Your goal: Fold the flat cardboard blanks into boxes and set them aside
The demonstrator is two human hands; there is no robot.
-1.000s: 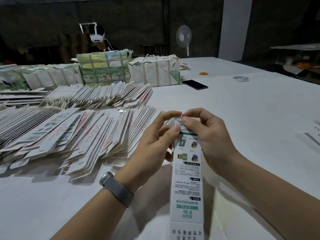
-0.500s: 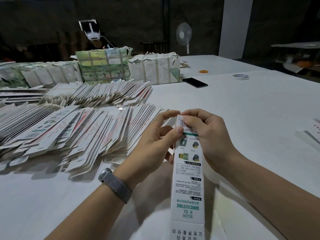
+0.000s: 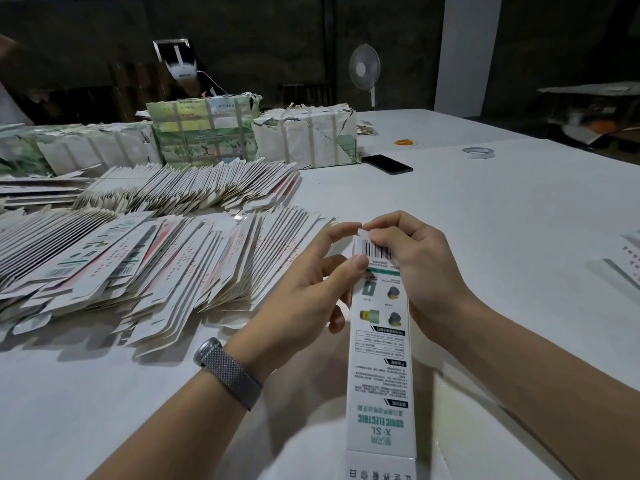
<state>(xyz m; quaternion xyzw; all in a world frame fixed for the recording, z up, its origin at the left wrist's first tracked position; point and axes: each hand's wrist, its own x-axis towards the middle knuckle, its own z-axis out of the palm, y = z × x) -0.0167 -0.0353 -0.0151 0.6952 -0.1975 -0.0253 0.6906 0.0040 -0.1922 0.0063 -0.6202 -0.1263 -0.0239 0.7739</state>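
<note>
Toothbrush box (image 3: 379,358), already squared up, stands over the white table (image 3: 485,237) with both hands at its far end: left hand (image 3: 304,292) pinches the side, right hand (image 3: 412,268) curls over the barcode flap (image 3: 375,250). Closing that end looks underway; next, tuck the flap fully.

Both forearms were stretched forward, converging. The left hand (image 3: 304,289) was held with thumb and forefinger extended, the other fingers loosely curled. The right hand (image 3: 412,268) was kept knuckles-up, its fingers (image 3: 377,226) curled tight in a pinch.
</note>
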